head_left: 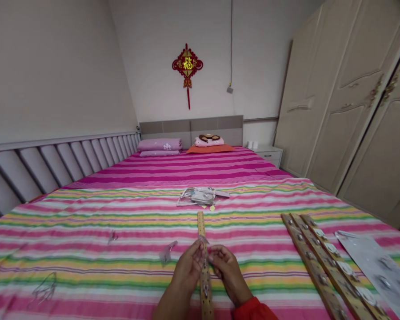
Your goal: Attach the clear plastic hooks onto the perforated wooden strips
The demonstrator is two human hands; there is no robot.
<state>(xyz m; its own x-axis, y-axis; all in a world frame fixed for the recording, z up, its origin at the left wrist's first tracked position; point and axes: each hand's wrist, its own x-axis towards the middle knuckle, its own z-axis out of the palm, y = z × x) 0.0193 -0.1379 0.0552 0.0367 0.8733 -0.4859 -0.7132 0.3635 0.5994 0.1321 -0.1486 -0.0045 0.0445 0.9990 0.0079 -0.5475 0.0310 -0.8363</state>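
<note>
My left hand [186, 270] and my right hand [227, 268] meet low in the middle of the view, over a narrow wooden strip [202, 245] that lies lengthwise on the striped bedsheet [120, 213]. The fingers of both hands are pinched together on a small clear plastic piece [204, 242] just above the strip. A metal fitting [206, 291] sits on the strip below my hands. My right wrist shows a red sleeve.
Three more wooden strips with metal fittings [320, 253] lie on the right, beside a clear plastic sheet [376, 262]. A pile of plastic packets [200, 195] lies further up the bed. Small clear scraps [168, 252] lie to the left. Pillows, nightstand and a wardrobe [353, 111] stand beyond.
</note>
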